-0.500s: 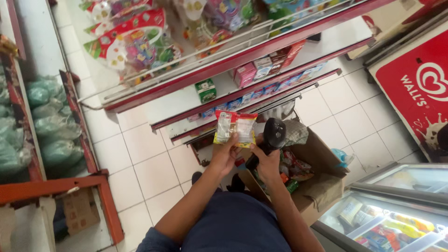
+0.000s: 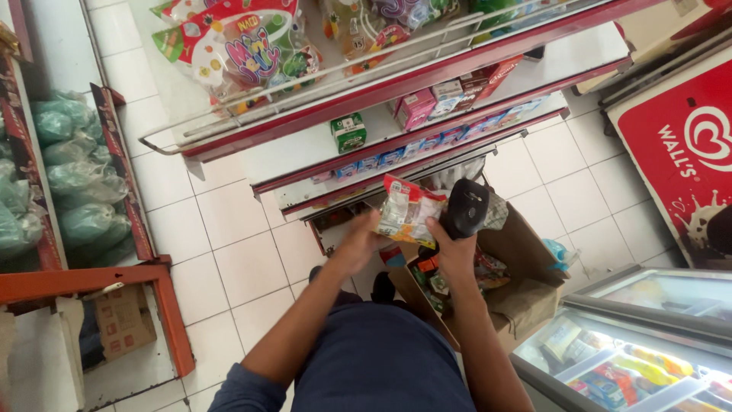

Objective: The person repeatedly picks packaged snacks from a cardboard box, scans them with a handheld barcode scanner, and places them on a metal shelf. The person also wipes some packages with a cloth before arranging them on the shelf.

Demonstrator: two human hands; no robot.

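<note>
You stand in a shop aisle, looking down past your dark blue top at a crinkled plastic snack packet (image 2: 408, 211), red along its top edge and pale with a printed picture below, held out between your two hands above an open cardboard box (image 2: 526, 294). Your left hand (image 2: 358, 246) is at the packet's left lower corner, fingers curled toward it; the view does not make clear whether it grips the packet or only touches it. Your right hand (image 2: 455, 248) sits just right of the packet and is closed around a black handheld scanner (image 2: 465, 207), a smooth, rounded plastic device whose head rises beside the packet's right edge, touching or nearly touching it.

The brown box, just right of your legs on the near floor, has its flaps splayed open and holds a jumble of small colourful packets. Beyond your hands, white shelves with red edges (image 2: 427, 84) run slantwise across the far side, carrying small cartons in pink and green and, higher up, glossy snack bags behind a wire rail. At far left, bulging green plastic bags (image 2: 72, 172) fill a red-framed rack. At near right, a glass-lidded freezer chest (image 2: 648, 336) shows bright wrapped items inside. The floor is white square tile (image 2: 229, 229).
</note>
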